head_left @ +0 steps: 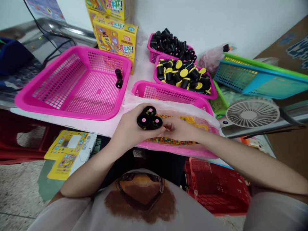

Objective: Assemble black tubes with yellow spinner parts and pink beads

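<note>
Here's the left hand [130, 124], curled snugly around a bunch of black plastic cylindrical cups with pink centres [143, 120], mouths facing up, right over the left end of a pink basket lined with translucent plastic film [178, 151]. In comes the right hand [179, 128] beside them, fingers bunched narrow near the rims; whether they pinch anything, I cannot tell.

And there's the danger! One hand grips the whole cluster, so a loose squeeze could let a cup slide out, and a tilt could tip any contents. Below lie tiny round multicoloured beads [166, 140]; a clumsy scoop could scatter them, and the loose film could snag a finger.

Now the count: three cups in the left hand, and two black cylinders [118, 74] in the big pink mesh basket [96, 115] at left. Pink baskets make four: those two, one heaped with bare black cylinders [166, 41], one with yellow-capped black cylinders [184, 73]; both heaps overlap too much to count, and the beads are beyond counting. At least two yellow printed cardboard boxes [115, 37] stand stacked behind, and one round pale fan [250, 114] sits at right.
</note>
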{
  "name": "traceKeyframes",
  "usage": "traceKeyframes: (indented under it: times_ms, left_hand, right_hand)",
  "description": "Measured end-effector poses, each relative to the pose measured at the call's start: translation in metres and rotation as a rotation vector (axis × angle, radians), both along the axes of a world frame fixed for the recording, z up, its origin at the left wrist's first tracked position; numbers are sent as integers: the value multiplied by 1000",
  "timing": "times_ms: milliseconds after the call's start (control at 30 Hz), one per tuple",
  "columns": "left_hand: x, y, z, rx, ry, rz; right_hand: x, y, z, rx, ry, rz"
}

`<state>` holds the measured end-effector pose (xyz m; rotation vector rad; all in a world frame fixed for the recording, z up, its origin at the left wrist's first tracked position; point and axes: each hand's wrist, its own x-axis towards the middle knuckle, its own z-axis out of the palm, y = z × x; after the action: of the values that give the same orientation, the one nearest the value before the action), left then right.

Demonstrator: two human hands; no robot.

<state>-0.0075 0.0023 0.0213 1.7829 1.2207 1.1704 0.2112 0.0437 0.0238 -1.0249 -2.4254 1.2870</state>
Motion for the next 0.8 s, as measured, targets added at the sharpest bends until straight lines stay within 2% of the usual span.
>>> traceKeyframes:
  times_ms: [100,233,267,333,433,500,633,800]
  left_hand:
    - [0,0,0,-3,-10,-13]
    - [1,1,0,-24,-14,-34]
    - [1,1,0,-40,-11,-40]
    - [1,3,0,-74,-3,-51]
    - [2,5,1,-105,2,-67]
    - [2,6,1,-105,-2,-71]
    - [3,5,0,-99,-30,-67]
    - [4,5,0,-63,-33,-65]
  right_hand:
    - [11,1,13,46,74,-104]
    - [17,-2,38,3,155,-226]
    - [16,-2,44,40,163,-237]
    - [10,-3,53,213,155,-228]
    - [-6,-4,59,567,72,-120]
    - [-16,-5,59,740,-5,-8]
    - [-26,-4,57,938,-77,180]
    - [-27,-4,63,1086,-155,284]
